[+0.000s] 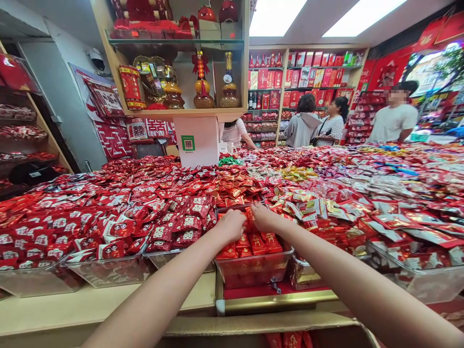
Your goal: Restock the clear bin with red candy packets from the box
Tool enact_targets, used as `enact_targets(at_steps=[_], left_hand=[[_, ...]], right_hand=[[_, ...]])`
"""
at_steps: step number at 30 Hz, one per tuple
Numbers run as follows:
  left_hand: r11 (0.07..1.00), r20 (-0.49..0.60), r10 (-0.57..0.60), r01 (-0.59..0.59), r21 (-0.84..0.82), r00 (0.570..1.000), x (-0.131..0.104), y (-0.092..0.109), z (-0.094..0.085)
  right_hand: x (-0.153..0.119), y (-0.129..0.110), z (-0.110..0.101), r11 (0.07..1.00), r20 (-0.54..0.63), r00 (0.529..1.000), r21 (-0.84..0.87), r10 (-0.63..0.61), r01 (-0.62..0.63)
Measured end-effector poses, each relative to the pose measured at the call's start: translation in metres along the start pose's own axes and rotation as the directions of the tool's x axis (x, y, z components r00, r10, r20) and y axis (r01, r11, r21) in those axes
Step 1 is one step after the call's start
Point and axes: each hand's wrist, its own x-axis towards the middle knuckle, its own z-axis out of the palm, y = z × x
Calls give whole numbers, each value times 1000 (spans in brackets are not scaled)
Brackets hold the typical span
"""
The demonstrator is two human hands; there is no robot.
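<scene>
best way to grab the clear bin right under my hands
Probably by the front rim of the clear bin, left hand and right hand near its two front corners, coming from your side. The front wall stands exposed and the rim seems to jut out, while packets crowd the back.

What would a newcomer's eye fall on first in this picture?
Most likely the great spread of mostly red packets, filling the display from side to side. Then the left hand and right hand, close together over the middle bin. Above them to the left, the cabinet with gourd-shaped bottles also stands out.
</scene>
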Motion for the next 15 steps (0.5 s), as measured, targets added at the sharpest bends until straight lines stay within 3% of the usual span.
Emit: enact_targets(at_steps=[3, 7, 11, 15], left_hand=[[996, 36, 89, -89, 18, 995, -16, 2, -8], [988, 113, 130, -138, 64, 985, -24, 15, -10], [986, 177, 122, -140, 94, 977, -20, 24, -7], [989, 238, 86, -111, 95, 967, -16, 24, -5]], right_hand=[[-8, 4, -19, 1000, -21, 999, -11, -25, 25], [-10, 11, -34, 998, 41, 999, -59, 23, -21], [-10, 20, -32, 993, 24, 999, -111, 49, -46], [-15, 21, -17, 987, -55, 997, -144, 60, -67]])
